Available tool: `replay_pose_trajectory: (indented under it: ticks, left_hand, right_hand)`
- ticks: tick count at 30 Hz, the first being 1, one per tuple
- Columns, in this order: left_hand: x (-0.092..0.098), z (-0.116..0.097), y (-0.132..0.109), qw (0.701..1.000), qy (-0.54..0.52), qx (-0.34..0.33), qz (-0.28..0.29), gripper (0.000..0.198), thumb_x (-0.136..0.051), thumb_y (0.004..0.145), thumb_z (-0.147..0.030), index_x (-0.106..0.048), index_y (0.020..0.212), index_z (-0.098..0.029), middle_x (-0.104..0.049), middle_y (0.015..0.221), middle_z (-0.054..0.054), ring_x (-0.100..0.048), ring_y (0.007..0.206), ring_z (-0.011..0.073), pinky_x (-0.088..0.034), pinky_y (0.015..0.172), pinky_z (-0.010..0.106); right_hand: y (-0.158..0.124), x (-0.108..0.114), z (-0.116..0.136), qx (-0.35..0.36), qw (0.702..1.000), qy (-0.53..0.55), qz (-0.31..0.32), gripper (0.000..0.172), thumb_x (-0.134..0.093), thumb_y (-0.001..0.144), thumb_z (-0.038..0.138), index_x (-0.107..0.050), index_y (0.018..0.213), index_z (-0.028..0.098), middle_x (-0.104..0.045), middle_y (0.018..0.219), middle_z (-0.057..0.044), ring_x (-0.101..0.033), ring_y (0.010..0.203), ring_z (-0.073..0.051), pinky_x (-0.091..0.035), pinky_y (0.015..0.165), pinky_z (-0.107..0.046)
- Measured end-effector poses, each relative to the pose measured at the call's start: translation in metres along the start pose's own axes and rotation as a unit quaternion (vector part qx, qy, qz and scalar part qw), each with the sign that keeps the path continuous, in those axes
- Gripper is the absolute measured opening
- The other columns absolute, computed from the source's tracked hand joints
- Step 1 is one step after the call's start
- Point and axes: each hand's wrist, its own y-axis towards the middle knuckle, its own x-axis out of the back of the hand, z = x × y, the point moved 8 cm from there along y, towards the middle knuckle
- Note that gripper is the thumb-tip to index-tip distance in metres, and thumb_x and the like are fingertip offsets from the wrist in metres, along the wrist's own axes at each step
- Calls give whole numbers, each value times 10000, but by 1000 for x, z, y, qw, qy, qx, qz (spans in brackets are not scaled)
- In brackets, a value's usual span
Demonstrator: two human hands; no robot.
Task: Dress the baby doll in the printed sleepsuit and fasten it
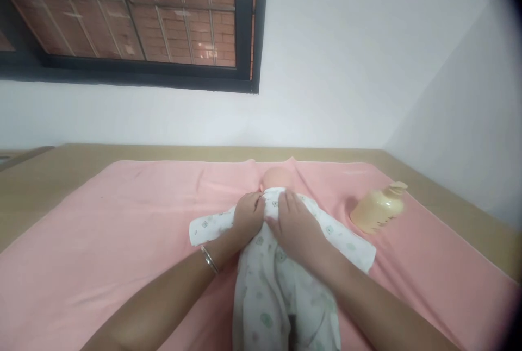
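A doll with a smooth, skin-toned head [278, 177] lies on a pink blanket, its face out of sight. It wears a white baby romper [265, 286] with small green and grey prints, both sleeves spread out sideways. At the collar's left side, my left hand [248, 215] is closed with curled fingers on the cloth; a silver bangle circles that wrist. My right hand [297, 226] rests on the chest just below the neck, fingers stretched toward the collar and thumb apart. Whether any cloth is pinched beneath it is hidden.
The pink blanket [134, 220] covers most of a wooden table [89, 152]. To the doll's right, a pale yellow bottle-like container [377, 210] lies tilted on the blanket. White walls [346, 57] and a dark-framed window [244, 25] stand behind.
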Motion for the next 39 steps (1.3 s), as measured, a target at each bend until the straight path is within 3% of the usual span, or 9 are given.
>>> replay_pose_trajectory:
  ticks: [4, 6, 12, 18, 23, 28, 30, 34, 39]
  left_hand:
    - [-1, 1, 0, 1000, 5, 1, 1, 318, -317, 878, -229, -631, 848, -188, -663, 878, 51, -571, 817, 173, -437, 789, 313]
    - [-2, 2, 1, 1000, 5, -1, 1, 343, -294, 889, -239, -634, 879, -191, -665, 907, 55, -574, 851, 177, -434, 816, 318]
    - [-2, 1, 2, 1000, 7, -3, 3, 319, -328, 874, -246, -642, 887, -194, -668, 946, 54, -577, 875, 187, -437, 823, 318]
    - [-2, 4, 2, 1000, 11, 6, -1, 341, -306, 888, -256, -638, 868, -182, -671, 907, 63, -582, 833, 185, -444, 789, 322]
    - [0, 0, 2, 1000, 16, 3, -2, 320, -323, 880, -251, -633, 838, -186, -670, 868, 56, -582, 802, 182, -445, 764, 318]
    - [0, 2, 2, 1000, 12, 2, -4, 334, -306, 887, -259, -632, 868, -187, -668, 902, 61, -584, 833, 184, -446, 786, 320]
    - [-2, 3, 2, 1000, 9, 0, -1, 337, -307, 887, -263, -635, 886, -188, -669, 919, 61, -585, 852, 188, -445, 797, 324]
    - [-1, 4, 3, 1000, 10, 5, -7, 323, -326, 874, -258, -639, 851, -180, -669, 894, 68, -583, 842, 195, -445, 806, 337]
    - [1, 4, 2, 1000, 7, 8, -7, 346, -299, 893, -274, -634, 902, -190, -668, 930, 60, -589, 861, 185, -448, 821, 328]
  right_hand:
    - [-10, -1, 23, 93, 996, 6, 6, 675, -297, 908, 480, -269, 1419, 40, -203, 1491, -155, -86, 1379, -328, -152, 1107, -495]
    - [-4, -2, 27, 141, 990, 17, 24, 653, -275, 916, 481, -266, 1426, 74, -221, 1492, -119, -105, 1383, -291, -142, 1120, -470]
    - [0, -3, 4, 11, 1000, -6, -3, 694, -265, 914, 463, -277, 1388, -43, -239, 1456, -239, -143, 1365, -344, -187, 1090, -500]
    - [0, -6, 19, 100, 994, 19, 29, 647, -267, 912, 502, -249, 1434, 121, -207, 1499, -102, -99, 1382, -303, -143, 1093, -540]
    - [7, -2, 0, 5, 1000, 12, 21, 688, -218, 924, 491, -283, 1396, -5, -232, 1464, -222, -161, 1365, -330, -206, 1074, -511]
    - [-4, 2, 20, 124, 992, 19, 17, 683, -323, 899, 523, -257, 1433, 104, -210, 1496, -120, -108, 1379, -316, -172, 1101, -501]
    - [2, -1, 15, 126, 991, 30, 39, 662, -262, 916, 527, -254, 1434, 115, -233, 1490, -107, -137, 1380, -275, -182, 1106, -483]
    - [4, -4, 4, 42, 998, 26, 34, 723, -192, 922, 533, -273, 1404, -1, -237, 1470, -193, -134, 1379, -297, -187, 1102, -482]
    - [-8, 1, 29, 145, 988, 45, 14, 707, -288, 903, 541, -241, 1433, 74, -205, 1496, -122, -89, 1387, -287, -162, 1116, -461]
